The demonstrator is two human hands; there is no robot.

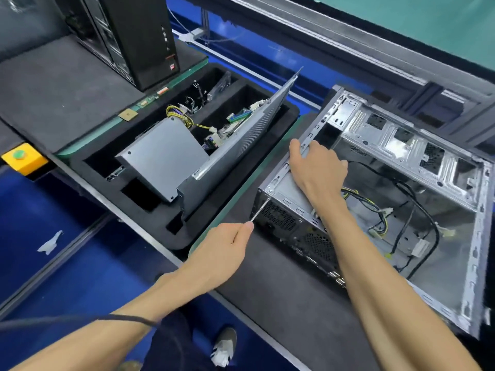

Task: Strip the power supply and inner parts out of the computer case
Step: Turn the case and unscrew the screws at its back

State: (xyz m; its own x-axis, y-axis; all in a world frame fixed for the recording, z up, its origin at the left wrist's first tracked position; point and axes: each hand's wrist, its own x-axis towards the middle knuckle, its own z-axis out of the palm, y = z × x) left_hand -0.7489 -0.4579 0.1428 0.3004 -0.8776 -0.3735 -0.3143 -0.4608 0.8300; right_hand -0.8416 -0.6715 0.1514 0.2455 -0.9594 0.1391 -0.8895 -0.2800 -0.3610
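Note:
An open silver computer case lies on its side on the dark mat at the right. Its power supply sits in the near left corner, with yellow and black cables trailing across the case floor. My left hand grips a screwdriver whose tip touches the rear corner of the case by the power supply. My right hand rests on the case's top left edge, thumb outside the rim and fingers curled over it above the power supply.
A black foam tray at the left holds a removed power supply, a leaning side panel, a circuit board and loose cables. A black tower PC stands behind. A yellow box with a green button sits at the far left.

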